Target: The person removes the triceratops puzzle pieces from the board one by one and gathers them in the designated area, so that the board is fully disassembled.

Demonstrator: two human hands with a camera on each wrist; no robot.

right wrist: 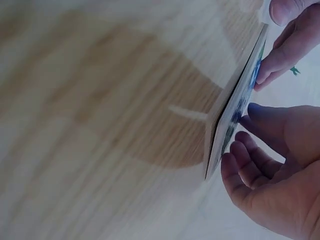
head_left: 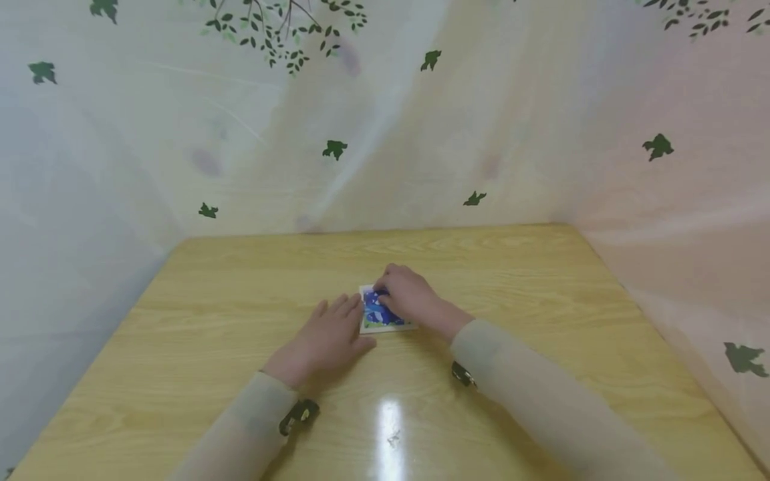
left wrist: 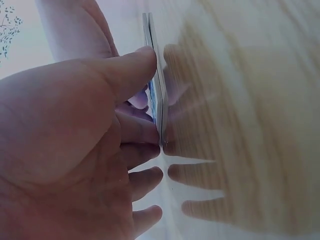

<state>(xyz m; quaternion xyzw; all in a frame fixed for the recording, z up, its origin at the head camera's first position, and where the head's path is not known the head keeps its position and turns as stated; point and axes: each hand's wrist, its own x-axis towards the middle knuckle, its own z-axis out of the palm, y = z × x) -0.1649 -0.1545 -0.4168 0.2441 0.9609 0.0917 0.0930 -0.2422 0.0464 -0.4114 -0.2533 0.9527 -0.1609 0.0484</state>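
Note:
A small square picture board (head_left: 388, 328) with a white border and a blue printed scene lies flat on the table. In the wrist views its edge shows two thin layers. My left hand (head_left: 325, 336) rests beside it, fingers extended at its left edge and the thumb (left wrist: 135, 70) against its near edge. Over the right part of the board, my right hand (head_left: 412, 294) bends its fingers down to the printed face. Its thumb (right wrist: 270, 125) and curled fingertips (right wrist: 230, 162) sit close to that surface; whether they pinch a small piece there is hidden.
The wooden table (head_left: 240, 280) has a glossy top with a bright light reflection (head_left: 390, 434) near the front. A pale cloth backdrop (head_left: 385, 133) with leaf prints surrounds its back and sides. Dark straps with small devices (head_left: 299, 415) are on both sleeves.

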